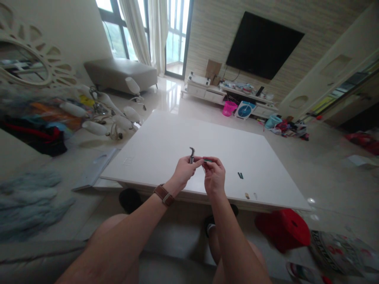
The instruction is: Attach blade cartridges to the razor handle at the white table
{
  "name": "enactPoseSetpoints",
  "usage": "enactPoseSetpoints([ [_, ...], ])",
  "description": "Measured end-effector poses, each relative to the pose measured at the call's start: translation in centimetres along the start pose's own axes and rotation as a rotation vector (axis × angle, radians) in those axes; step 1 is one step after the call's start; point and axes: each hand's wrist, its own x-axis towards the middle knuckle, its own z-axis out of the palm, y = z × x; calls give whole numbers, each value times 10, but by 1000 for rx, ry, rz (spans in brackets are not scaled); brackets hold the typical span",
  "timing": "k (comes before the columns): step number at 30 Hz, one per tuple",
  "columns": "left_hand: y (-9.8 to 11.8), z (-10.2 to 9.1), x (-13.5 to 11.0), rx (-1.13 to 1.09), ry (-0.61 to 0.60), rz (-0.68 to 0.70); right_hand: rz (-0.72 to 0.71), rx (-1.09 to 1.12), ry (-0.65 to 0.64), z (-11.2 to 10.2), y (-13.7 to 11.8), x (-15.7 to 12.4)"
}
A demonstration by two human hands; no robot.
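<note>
My left hand point(184, 170) is closed in a pinch on a small dark metal tool with a hooked top point(192, 154), held upright above the white table point(166, 142). My right hand point(213, 173) is closed on a small green piece point(208, 160), its tip touching the tool. Both hands meet over the table's near edge. A brown watch strap point(164, 195) is on my left wrist. A small dark green part point(240, 175) lies on the table to the right of my hands, and two tiny pale bits point(250, 195) lie near the front edge.
A red stool point(284, 228) stands on the floor at the right. White lamp shades with metal fittings point(103, 118) lie at the left. A grey sofa point(118, 73), a TV cabinet point(225, 96), a pink basket point(229, 108) and a wall television point(262, 45) are farther back.
</note>
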Motion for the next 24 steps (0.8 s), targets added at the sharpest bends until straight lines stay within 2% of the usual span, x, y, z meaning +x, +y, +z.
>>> enactPoseSetpoints([
  [11, -1, 5, -2, 8, 31, 35, 0, -11, 25, -3, 1, 3],
  [18, -2, 5, -3, 16, 51, 39, -1, 36, 106, -4, 4, 7],
  [24, -1, 5, -5, 51, 80, 44, 24, 49, 127, -4, 5, 7],
])
